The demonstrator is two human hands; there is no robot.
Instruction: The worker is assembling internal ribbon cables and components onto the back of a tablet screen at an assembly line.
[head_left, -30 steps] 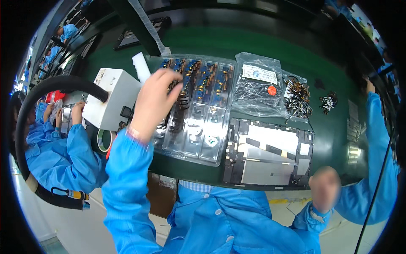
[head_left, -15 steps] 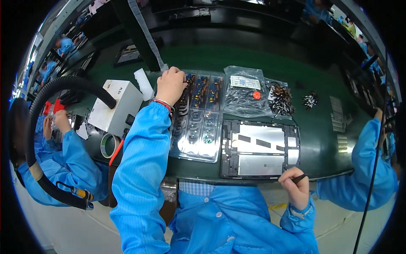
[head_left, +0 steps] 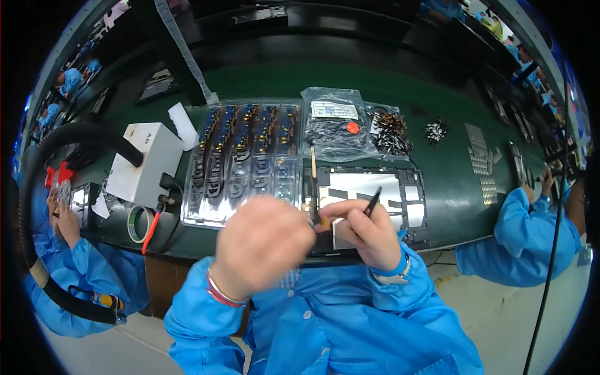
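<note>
My left hand (head_left: 262, 244) is in front of the parts tray, its fingers smeared by motion; what they hold is hidden. Close beside it, my right hand (head_left: 372, 237) is closed on a slim black pen-like tool (head_left: 373, 201), which slants up between the fingers. At those fingertips shows a small yellowish piece (head_left: 324, 223), too blurred to name. A thin strip (head_left: 314, 169), tan above and darker below, rises from between the hands. Behind the right hand, an opened tablet housing (head_left: 412, 195) with silver plates and black strips lies on the bench.
A clear compartment tray (head_left: 194, 215) holds several dark ribbon cables. Beyond the tablet lie a plastic bag (head_left: 331, 134) and piles of small parts (head_left: 390, 134). At left are a white box (head_left: 140, 162), tape roll (head_left: 139, 223) and black hose (head_left: 94, 134). Co-workers' blue sleeves (head_left: 525, 231) flank the bench.
My left hand has come back from the tray toward my right hand. The right hand has moved left over the tablet's near edge. The view has shifted, and the thin strip now shows.
</note>
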